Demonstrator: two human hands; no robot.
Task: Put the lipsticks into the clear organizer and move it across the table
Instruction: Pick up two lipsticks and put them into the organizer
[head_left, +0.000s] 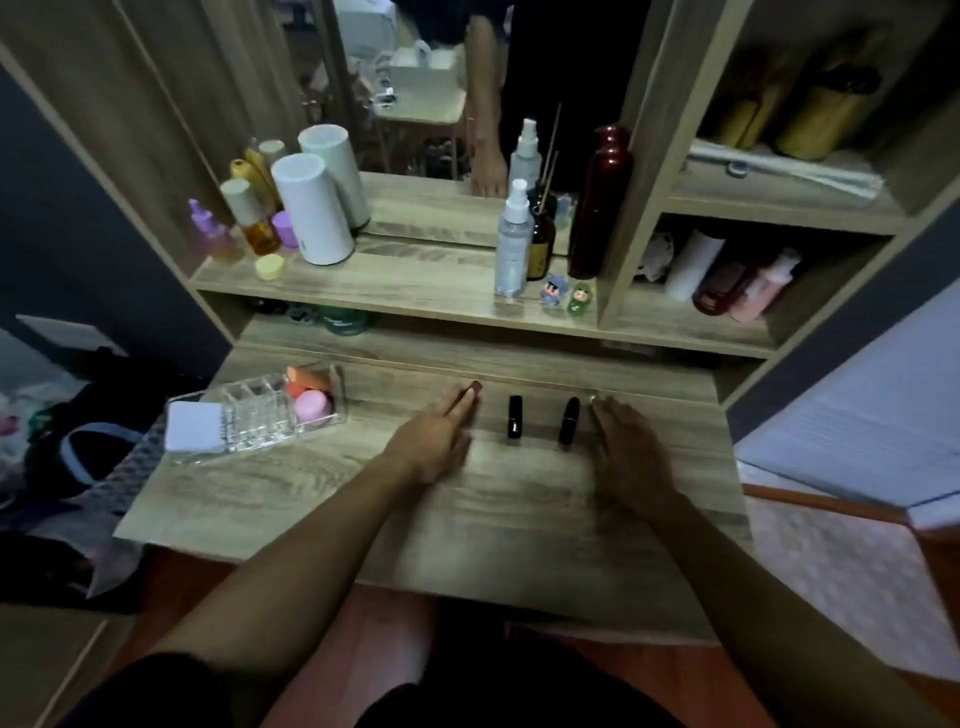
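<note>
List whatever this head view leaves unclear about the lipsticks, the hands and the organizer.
- Reddish lipstick: mostly covered by the left hand; only its far end shows, so grip is unclear.
- Right hand: motion-blurred; something pale at its fingertips cannot be identified.
- Two black lipsticks: dim light, caps and labels unreadable.
- Clear organizer: transparent dividers blur together; slot count unclear.

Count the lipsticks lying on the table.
3 visible: a reddish lipstick under the left hand's fingertips, a square black lipstick mid-table, a rounded black lipstick beside the right hand, which may hide another.
</note>
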